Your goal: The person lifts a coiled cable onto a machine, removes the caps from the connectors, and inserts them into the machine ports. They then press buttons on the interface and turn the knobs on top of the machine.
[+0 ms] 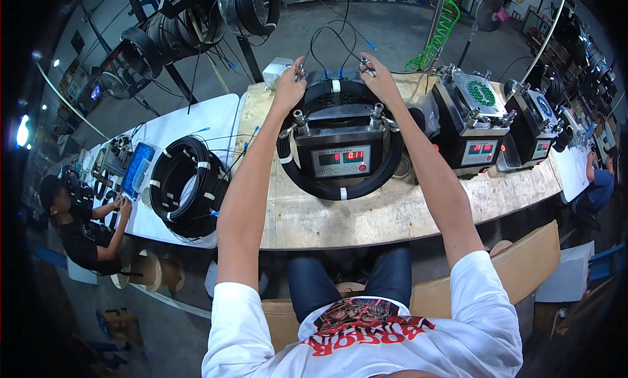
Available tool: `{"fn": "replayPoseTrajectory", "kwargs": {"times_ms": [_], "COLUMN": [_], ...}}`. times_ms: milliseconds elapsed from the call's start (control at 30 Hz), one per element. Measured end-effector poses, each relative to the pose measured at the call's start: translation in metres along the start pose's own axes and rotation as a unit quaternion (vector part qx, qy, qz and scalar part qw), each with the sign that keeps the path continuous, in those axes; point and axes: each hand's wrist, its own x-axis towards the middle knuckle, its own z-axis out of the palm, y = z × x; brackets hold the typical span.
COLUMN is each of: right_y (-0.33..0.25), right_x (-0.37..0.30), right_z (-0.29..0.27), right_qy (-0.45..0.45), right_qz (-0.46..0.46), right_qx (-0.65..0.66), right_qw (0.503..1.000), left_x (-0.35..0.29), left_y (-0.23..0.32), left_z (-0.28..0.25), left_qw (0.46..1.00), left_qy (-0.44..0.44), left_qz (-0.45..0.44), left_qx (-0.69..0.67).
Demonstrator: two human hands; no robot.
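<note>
In front of me on the wooden bench sits a box-shaped test machine [343,159] with a lit red digital display. A coil of black cable [342,193], bound with white tape, lies around it. My left hand [290,89] reaches to the machine's back left corner, its fingers closed on a metal clamp. At the back right corner, my right hand [381,82] has its fingers closed around another metal clamp [367,70]. Two front clamps stand untouched, the left one [301,121] and the right one [376,115]. Thin black cable loops rise between my hands, with blue connectors near the machine's back.
More taped cable coils [171,205] lie on a white table at left, where a co-worker [82,227] handles something small. Two similar machines [472,126] stand at right. Behind the bench, cable reels [176,34] hang on a rack, and a green coiled hose [445,28] hangs down.
</note>
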Motion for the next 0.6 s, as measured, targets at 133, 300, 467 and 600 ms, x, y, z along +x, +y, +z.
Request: {"fn": "replayPoseTrajectory", "kwargs": {"times_ms": [133, 300, 467, 600], "right_y": [0.002, -0.001, 0.002, 0.004], "right_x": [0.004, 0.004, 0.004, 0.003], "right_z": [0.001, 0.002, -0.001, -0.002], "right_qy": [-0.002, 0.016, 0.006, 0.014], "right_qz": [0.01, 0.009, 0.006, 0.002], "right_qx": [-0.015, -0.023, -0.01, 0.012], "right_qw": [1.0, 1.0, 1.0, 1.0], "left_x": [-0.001, 0.004, 0.009, 0.01], "left_y": [0.001, -0.009, -0.018, -0.022], "left_z": [-0.002, 0.002, 0.005, 0.006], "left_qw": [1.0, 0.999, 0.998, 0.999], "left_qy": [0.001, 0.03, 0.013, 0.004], "left_qz": [-0.002, -0.014, 0.007, 0.016], "left_qx": [-0.006, 0.018, 0.054, 0.032]}}
